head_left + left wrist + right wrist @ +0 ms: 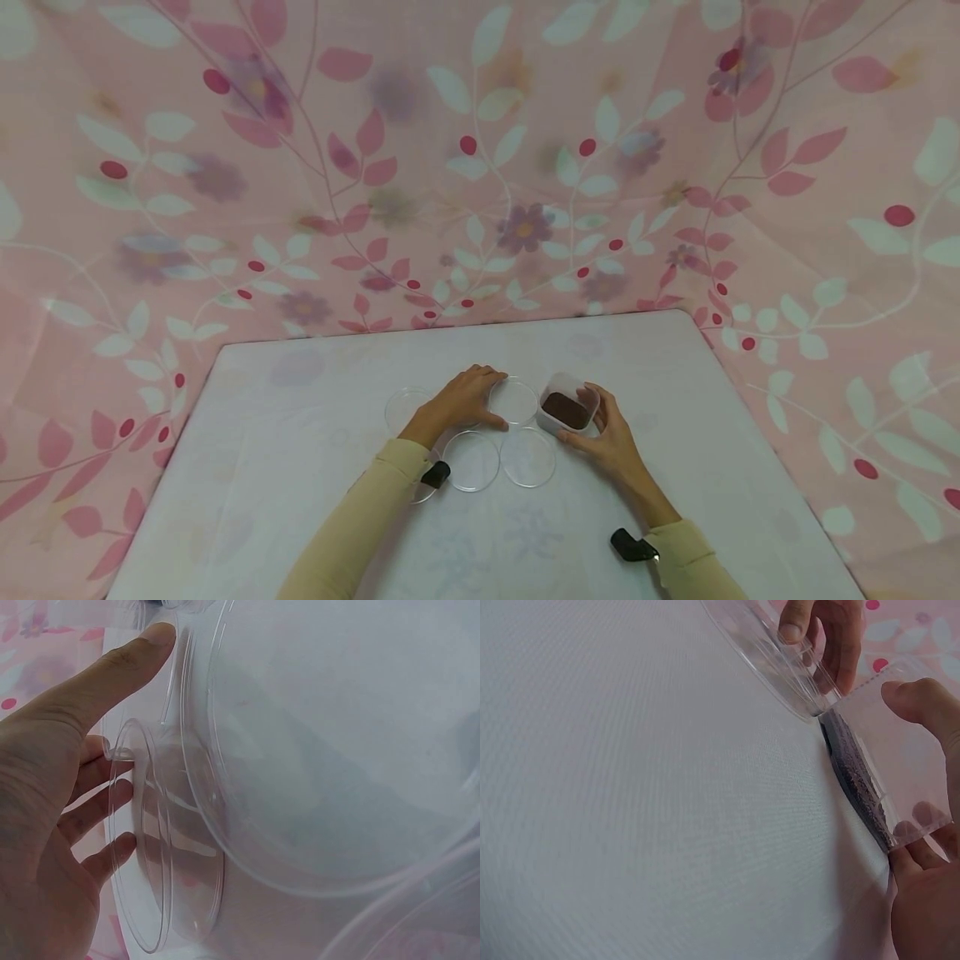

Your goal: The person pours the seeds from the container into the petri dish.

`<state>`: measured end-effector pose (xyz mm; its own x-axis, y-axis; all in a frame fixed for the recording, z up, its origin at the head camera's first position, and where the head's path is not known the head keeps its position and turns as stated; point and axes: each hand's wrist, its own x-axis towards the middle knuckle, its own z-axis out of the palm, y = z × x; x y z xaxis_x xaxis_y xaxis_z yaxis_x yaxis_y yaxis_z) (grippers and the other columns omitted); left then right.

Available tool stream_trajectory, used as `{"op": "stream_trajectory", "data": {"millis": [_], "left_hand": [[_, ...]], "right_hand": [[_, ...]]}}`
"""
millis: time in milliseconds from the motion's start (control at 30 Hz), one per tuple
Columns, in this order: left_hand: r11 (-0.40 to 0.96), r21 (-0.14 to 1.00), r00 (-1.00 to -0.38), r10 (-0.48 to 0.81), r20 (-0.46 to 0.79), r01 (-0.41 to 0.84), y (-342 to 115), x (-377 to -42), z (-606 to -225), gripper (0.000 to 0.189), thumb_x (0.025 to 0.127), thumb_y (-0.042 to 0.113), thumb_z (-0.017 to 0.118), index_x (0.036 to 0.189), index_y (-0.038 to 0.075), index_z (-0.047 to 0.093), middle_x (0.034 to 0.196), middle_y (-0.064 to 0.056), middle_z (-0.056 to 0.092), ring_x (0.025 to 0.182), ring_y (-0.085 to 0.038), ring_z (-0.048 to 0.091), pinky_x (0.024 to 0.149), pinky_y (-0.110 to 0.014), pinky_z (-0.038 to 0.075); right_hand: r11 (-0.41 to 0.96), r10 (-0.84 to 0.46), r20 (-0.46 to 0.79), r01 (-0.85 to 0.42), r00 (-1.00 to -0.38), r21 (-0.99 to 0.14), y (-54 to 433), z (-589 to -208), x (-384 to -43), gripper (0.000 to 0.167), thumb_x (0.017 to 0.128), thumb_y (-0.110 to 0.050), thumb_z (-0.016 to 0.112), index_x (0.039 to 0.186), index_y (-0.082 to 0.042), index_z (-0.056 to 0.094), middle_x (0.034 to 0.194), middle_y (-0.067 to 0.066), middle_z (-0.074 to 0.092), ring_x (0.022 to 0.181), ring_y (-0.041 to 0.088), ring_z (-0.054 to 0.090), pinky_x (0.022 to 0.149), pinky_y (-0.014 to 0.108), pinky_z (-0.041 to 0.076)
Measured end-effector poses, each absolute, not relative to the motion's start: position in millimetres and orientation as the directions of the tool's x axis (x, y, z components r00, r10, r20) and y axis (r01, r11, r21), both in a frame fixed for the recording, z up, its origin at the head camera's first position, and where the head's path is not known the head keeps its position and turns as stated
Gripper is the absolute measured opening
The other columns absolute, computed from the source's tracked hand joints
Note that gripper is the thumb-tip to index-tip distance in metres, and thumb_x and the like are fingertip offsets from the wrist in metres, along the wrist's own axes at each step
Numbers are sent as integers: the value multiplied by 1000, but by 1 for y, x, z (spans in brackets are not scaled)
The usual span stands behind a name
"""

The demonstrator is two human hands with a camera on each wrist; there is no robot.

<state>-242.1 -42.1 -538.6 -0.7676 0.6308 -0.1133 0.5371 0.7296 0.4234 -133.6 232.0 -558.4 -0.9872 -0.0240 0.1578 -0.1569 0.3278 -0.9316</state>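
Observation:
My right hand [611, 437] grips a clear, square-sided plastic tub [568, 403] by its right side, thumb at the front and fingers behind. Dark brown, soil-like material [566, 411] covers its bottom; the right wrist view shows it as a low layer, the tub standing on the table. Just left of the tub lies a round clear petri dish [513, 401]. My left hand [463, 402] reaches over the table with thumb and fingers spread apart at that dish's left edge. In the left wrist view, the thumb is straight and the fingers lie behind transparent dish rims [141, 930].
Several more clear round dishes lie close together: one dish [471, 461] in front, another dish [528, 457] to its right, and one dish [405, 410] partly behind the left arm. The white-covered table [285, 433] meets a pink floral cloth [480, 167] at the back.

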Motion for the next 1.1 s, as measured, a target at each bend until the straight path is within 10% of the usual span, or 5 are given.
{"op": "stream_trajectory", "data": {"millis": [467, 733, 1100], "left_hand": [[730, 428, -773, 626, -106, 533, -44, -243, -543, 91, 70, 58, 82, 144, 18, 49, 140, -1, 54, 130, -21, 48, 113, -43, 40], [733, 435, -775, 621, -116, 522, -45, -242, -541, 90, 70, 57, 82, 144, 18, 48, 141, -1, 54, 132, -21, 46, 115, -43, 38], [727, 423, -769, 631, -102, 541, -45, -242, -541, 89, 71, 59, 81, 144, 17, 49, 141, -1, 54, 131, -22, 48, 114, -43, 40]], "right_hand": [[429, -38, 311, -297, -950, -853, 234, -530, -136, 92, 67, -4, 89, 143, 5, 38, 136, 28, 54, 127, 41, 51, 113, 37, 38], [606, -107, 484, -443, -868, -661, 251, -538, -159, 101, 57, -11, 95, 143, 2, 43, 129, 22, 60, 119, 35, 56, 103, 5, 33], [766, -230, 490, -467, -841, -441, 246, -515, -175, 106, 60, -22, 95, 147, -1, 39, 134, 20, 55, 117, 34, 52, 94, 54, 50]]}}
